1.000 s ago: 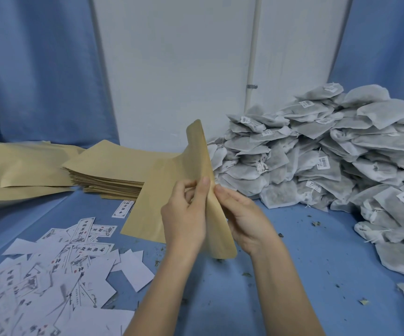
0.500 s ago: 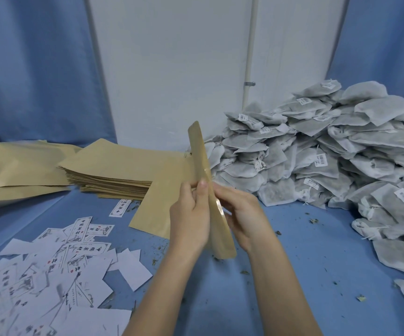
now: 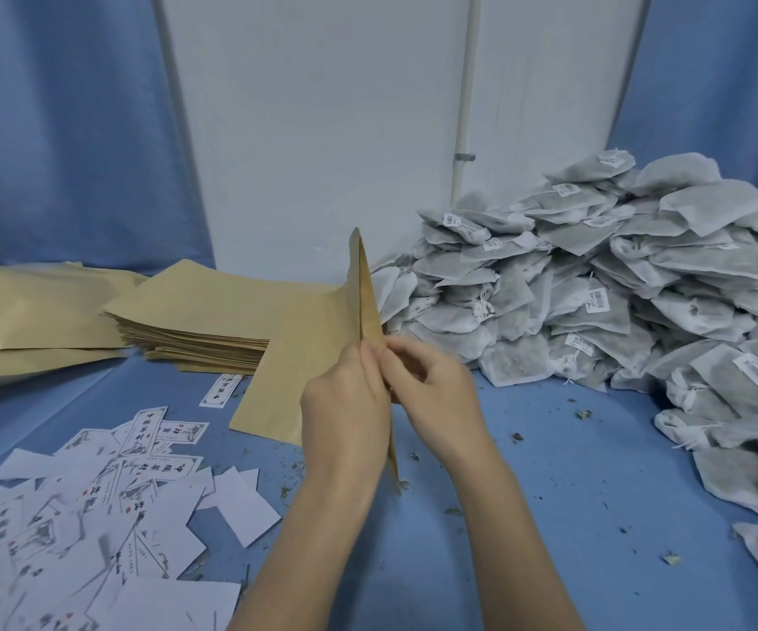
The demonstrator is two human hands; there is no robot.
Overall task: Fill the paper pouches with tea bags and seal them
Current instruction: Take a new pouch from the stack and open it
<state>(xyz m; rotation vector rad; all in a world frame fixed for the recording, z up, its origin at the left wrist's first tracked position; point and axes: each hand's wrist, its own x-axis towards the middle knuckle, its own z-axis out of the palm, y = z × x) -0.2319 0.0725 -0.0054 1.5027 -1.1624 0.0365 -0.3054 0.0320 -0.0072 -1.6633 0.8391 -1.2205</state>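
Head view: both hands at frame centre pinch one flat tan kraft-paper pouch (image 3: pixel 370 307), held upright and nearly edge-on to the camera. Left hand (image 3: pixel 345 412) grips it from the left w/ fingers curled to the paper; right hand (image 3: pixel 436 393) pinches the facing edge from the right. Neither is spread wide, both are closed on the pouch.

Pouch: long axis roughly vertical, leaning a little, top corner pointing up toward the white wall, bottom corner low near the blue bench (image 3: pixel 573 471), just under the wrists. Can't tell whether the bottom touches the bench. It looks flat, nothing visibly inside.

Step, as I read it: opening the mouth, i.e. peeling the two paper layers apart along the edge between the thumbs, before any filling. Next move prob. calls for sliding the layers against each other to get a gap, then one hand keeps the mouth spread while the other goes right for a bag.

Supplies: heap of grey-white mesh tea bags w/ small tags (image 3: pixel 595 302) at right; stack of flat tan pouches (image 3: pixel 213 325) at centre left, behind the held one; scattered white printed paper labels (image 3: pixel 108 503) at lower left.
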